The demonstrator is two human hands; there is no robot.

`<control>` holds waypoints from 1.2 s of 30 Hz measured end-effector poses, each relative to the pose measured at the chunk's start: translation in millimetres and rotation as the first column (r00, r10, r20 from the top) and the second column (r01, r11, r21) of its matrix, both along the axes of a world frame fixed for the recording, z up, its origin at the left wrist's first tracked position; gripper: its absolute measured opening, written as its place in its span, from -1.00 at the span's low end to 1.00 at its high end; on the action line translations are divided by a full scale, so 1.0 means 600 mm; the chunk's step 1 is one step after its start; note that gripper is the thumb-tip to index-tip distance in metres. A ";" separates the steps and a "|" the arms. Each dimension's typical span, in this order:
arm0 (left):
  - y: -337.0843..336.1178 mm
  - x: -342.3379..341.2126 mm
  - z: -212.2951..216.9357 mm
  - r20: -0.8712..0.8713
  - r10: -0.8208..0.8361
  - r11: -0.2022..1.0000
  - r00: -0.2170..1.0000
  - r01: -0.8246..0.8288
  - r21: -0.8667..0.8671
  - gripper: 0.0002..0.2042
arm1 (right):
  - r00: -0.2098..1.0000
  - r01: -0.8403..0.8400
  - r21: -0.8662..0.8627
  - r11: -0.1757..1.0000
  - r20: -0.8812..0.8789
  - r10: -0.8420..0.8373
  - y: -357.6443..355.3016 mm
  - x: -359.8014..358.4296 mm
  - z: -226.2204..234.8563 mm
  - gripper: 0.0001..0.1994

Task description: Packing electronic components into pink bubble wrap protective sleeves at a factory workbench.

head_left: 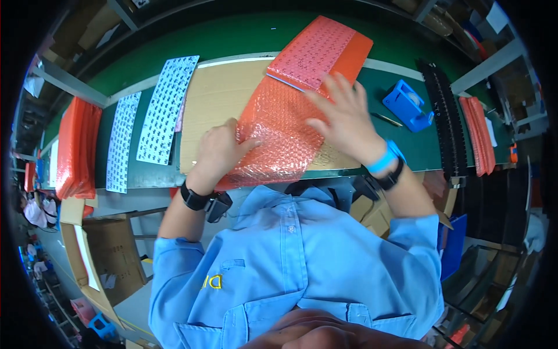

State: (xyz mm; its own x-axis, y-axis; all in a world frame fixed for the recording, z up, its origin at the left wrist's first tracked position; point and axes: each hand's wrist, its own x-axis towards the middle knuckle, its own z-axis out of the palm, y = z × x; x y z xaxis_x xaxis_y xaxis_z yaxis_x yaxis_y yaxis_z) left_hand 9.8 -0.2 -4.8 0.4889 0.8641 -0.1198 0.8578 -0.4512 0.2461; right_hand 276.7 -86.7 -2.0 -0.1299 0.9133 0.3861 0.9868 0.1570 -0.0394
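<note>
A red translucent bubble-wrap bag [279,131] lies over a cardboard sheet [209,99] in front of me. My left hand [218,150] grips the bag's left edge, thumb on top and fingers curled at the rim. Over the bag's right side is my right hand [347,119], fingers spread and slightly blurred; whether it touches the film I cannot tell. At the bag's far end lies a flat red-wrapped piece [317,52], rows of small dark marks showing through its film. Its near edge is pale.
Two white panels with dark patterns, one a larger panel [167,110], lie left beside a red packet stack [78,148]. To the right are a blue tape dispenser [407,104], a pen-like tool [387,120], a black slotted strip [444,119] and more red packets [478,135].
</note>
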 end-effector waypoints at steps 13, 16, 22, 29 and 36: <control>-0.073 -0.153 0.070 0.333 -0.325 0.558 0.885 0.464 -0.688 -0.70 | 0.990 -0.114 -0.230 0.967 0.051 0.129 0.141 -0.048 -0.055 -0.55; -0.096 -0.234 0.042 0.432 0.237 0.766 0.870 0.106 -0.634 -0.81 | 0.985 -0.121 -0.233 0.965 0.094 0.146 0.142 -0.049 -0.055 -0.53; -0.045 -0.176 -0.002 0.895 0.180 0.977 0.409 0.029 -0.210 -0.78 | 0.983 -0.119 -0.219 0.969 0.113 0.146 0.136 -0.056 -0.054 -0.51; -0.001 -0.012 -0.019 0.403 -0.342 0.930 0.849 0.244 0.276 -0.67 | 0.983 -0.090 -0.232 0.969 0.137 0.124 0.133 -0.059 -0.044 -0.49; 0.028 0.025 -0.040 0.325 -0.465 0.856 0.823 0.325 0.401 -0.73 | 0.975 -0.206 -0.163 0.965 -0.123 0.187 0.092 -0.062 -0.058 -0.35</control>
